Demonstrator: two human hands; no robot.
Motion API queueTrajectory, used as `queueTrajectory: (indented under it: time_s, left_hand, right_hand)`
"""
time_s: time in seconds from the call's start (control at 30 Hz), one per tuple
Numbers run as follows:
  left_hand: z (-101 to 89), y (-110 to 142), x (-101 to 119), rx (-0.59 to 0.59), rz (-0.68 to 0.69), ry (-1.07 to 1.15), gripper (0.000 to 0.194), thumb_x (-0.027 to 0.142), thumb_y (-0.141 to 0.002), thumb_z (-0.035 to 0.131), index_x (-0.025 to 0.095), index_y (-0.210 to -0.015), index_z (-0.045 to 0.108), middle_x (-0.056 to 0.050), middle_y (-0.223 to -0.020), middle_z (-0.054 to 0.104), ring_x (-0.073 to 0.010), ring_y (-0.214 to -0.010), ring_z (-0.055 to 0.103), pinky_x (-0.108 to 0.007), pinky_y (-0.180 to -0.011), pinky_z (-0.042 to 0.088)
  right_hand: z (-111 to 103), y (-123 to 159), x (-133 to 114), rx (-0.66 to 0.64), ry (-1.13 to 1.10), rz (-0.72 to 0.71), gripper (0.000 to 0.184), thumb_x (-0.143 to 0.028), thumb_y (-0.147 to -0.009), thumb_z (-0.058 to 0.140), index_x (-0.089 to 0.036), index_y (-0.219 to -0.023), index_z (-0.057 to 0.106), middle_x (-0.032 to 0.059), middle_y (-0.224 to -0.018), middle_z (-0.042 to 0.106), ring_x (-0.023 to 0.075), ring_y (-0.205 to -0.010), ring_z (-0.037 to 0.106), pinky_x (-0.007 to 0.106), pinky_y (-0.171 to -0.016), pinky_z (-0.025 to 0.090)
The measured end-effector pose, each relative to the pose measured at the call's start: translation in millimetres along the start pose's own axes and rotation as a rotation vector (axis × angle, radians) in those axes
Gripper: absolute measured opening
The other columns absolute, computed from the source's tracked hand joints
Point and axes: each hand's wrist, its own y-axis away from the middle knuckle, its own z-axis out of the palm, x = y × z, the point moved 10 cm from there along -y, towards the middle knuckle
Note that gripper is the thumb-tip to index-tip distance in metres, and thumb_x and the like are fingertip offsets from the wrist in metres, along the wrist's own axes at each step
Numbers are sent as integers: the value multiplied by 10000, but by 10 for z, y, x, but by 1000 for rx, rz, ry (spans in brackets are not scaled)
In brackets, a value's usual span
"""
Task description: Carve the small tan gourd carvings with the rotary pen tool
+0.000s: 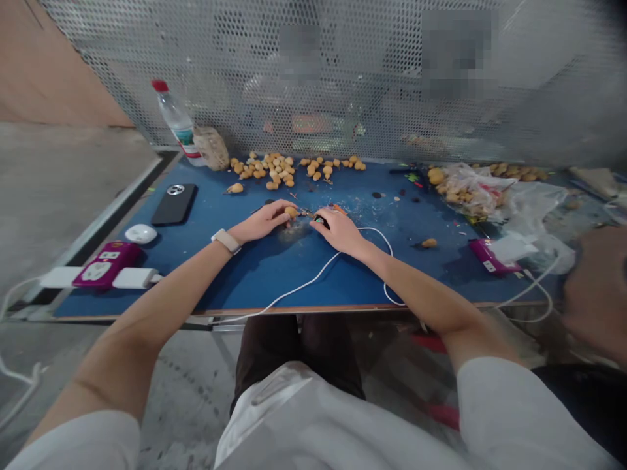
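Left hand (262, 220), fingers pinching a small tan lump (292, 211); right hand (337, 232), fingers curled over a small wired tool (321, 220); both near the middle of the blue table (255, 281).

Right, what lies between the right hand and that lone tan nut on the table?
A white cable lies between the right hand and the tan nut, on the blue table. The head view shows this.

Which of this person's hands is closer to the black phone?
The left hand is nearer, lying to the right of the black phone in the head view, with a gap between them. The right hand is farther off, beyond the left hand.
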Motion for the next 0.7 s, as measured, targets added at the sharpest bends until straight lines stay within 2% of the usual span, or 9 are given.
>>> queueTrajectory:
  time_s: [0.13, 0.33, 0.57, 0.7]
  left_hand:
    - [-6, 0, -21, 3, -15, -16, 638, 736, -1188, 760, 184, -1506, 718, -117, -1244, 851, -267, -1065, 808, -457, -1070, 710]
    - [-22, 2, -5, -2, -23, -49, 470, 561, -1208, 779, 195, -1501, 744, -117, -1305, 850, -260, -1104, 797, -437, -1087, 712]
    - [-3, 3, -14, -18, -41, -12, 453, 546, -1217, 785, 210, -1511, 711, -80, -1210, 819, -250, -1090, 779, -424, -1097, 692]
    - [9, 8, -3, -26, -31, -8, 414, 482, -1235, 753, 202, -1534, 691, -78, -1203, 808, -240, -1069, 773, -418, -1095, 683]
  right_hand:
    - [10, 0, -13, -11, -11, -13, 258, -454, -1334, 613, -276, -1352, 799, 145, -1434, 921, 397, -1380, 826, 507, -1179, 599]
    - [5, 4, -17, -39, -11, -23, 276, -473, -1332, 617, -276, -1383, 804, 144, -1447, 917, 391, -1339, 840, 493, -1137, 607]
    - [11, 4, -17, -42, -6, 1, 297, -460, -1332, 602, -258, -1399, 809, 157, -1391, 924, 403, -1334, 849, 503, -1149, 606]
    - [23, 0, 0, -39, 4, 9, 293, -451, -1324, 600, -258, -1416, 801, 158, -1371, 924, 401, -1317, 850, 493, -1126, 605]
